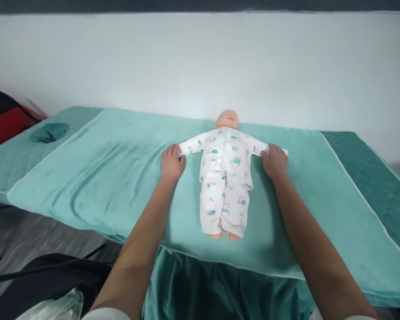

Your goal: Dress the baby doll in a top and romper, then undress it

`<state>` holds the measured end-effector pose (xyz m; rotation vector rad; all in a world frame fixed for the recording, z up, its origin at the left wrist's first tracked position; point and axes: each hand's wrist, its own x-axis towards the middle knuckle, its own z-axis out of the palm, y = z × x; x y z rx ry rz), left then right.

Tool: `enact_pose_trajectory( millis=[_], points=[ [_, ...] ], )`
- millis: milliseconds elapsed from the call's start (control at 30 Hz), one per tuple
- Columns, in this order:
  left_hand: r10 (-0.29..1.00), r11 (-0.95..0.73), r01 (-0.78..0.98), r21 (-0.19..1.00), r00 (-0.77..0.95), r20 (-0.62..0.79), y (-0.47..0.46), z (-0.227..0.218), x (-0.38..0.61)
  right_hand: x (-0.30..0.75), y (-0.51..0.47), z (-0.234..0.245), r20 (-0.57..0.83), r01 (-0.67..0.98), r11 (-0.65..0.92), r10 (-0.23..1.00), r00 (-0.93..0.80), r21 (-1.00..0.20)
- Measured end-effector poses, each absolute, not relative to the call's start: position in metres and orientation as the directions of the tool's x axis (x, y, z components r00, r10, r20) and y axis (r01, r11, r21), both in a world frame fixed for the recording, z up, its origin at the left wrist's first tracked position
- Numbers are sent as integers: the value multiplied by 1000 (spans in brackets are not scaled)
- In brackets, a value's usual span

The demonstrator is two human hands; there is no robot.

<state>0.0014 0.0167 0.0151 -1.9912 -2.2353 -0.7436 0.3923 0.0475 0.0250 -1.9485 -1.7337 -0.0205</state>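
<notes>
Baby doll (225, 178) flat on its back, mid-towel (96, 186) on the massage bed (370, 173), arms flung wide. Left hand (172, 163) rests flat at one cuff, grip open; right hand (275, 162) covers the other (palm down, fingers loose, nothing clasped).

The head camera sits above the near edge of the massage table (373, 173). It faces forward and down across the teal towel (86, 178) toward the white wall (200, 58). It is close in: both forearms enter from the bottom edge. The left hand (172, 163) and right hand (275, 161) sit mid-frame on either side of the centred baby doll (225, 178).
</notes>
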Motion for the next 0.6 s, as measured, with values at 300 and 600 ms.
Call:
enact_pose_trajectory(
  millis=[300,600],
  points=[
    [911,236,940,246,-302,280,18,12,-1,428,15,24,309,906,-186,898,314,-380],
    [920,228,939,258,-294,257,56,19,-17,424,17,25,312,897,-235,879,361,-375]
  ],
)
